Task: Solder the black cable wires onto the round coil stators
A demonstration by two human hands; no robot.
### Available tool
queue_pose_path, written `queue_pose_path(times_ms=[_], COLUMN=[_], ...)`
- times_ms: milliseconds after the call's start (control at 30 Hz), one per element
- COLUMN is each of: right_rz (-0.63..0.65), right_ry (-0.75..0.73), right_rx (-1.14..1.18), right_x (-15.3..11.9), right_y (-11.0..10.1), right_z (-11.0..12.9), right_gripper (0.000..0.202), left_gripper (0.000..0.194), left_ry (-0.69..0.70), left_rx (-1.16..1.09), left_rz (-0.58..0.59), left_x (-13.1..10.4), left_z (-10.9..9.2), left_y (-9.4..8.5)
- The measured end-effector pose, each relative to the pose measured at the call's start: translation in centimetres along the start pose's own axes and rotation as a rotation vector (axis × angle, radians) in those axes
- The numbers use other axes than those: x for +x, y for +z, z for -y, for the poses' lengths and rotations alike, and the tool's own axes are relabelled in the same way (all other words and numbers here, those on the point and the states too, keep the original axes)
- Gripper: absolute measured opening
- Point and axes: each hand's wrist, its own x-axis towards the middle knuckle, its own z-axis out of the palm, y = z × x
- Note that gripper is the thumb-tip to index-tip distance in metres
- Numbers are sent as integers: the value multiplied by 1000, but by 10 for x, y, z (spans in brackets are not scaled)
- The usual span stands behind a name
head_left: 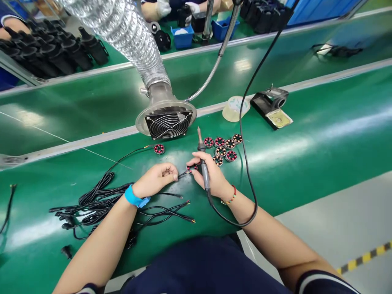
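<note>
My left hand (157, 179) is closed, pinching a black cable (183, 174) between thumb and fingers near its end. The cable end meets a small round motor stator (190, 168) with red windings. In my right hand (216, 176) lies a soldering iron (205, 174), its tip pointing up and away from the stator. The right thumb and fingertips also reach around the stator's edge and seem to steady it. Several more stators (221, 151), some red and some copper-coloured, sit just beyond the right hand. Another stator (159, 149) with a cable attached lies behind the left hand.
Coiled black cables (101, 196) spread across the green bench on the left. A fume extractor (170, 124) hangs in front of my hands. A tape roll (235, 109) and an iron stand (272, 107) are at the back right. The iron's cord (249, 179) loops over my right forearm. Co-workers' gloved hands (163, 7) show across the bench.
</note>
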Motion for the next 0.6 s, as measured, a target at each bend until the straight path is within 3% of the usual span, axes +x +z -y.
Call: queue_pose_path(times_ms=[100, 333, 600], right_rz=[-50, -86, -95], right_ry=[31, 103, 117], right_rx=[135, 243, 308], right_x=[-2, -3, -2], right_y=[9, 15, 17], right_z=[6, 12, 18], right_gripper=[42, 46, 38], left_gripper=[24, 20, 16], left_ry=[15, 28, 54], left_rx=[-100, -28, -22], left_rz=[-32, -114, -92], left_x=[0, -1, 0], left_z=[-3, -1, 2], left_y=[2, 6, 6])
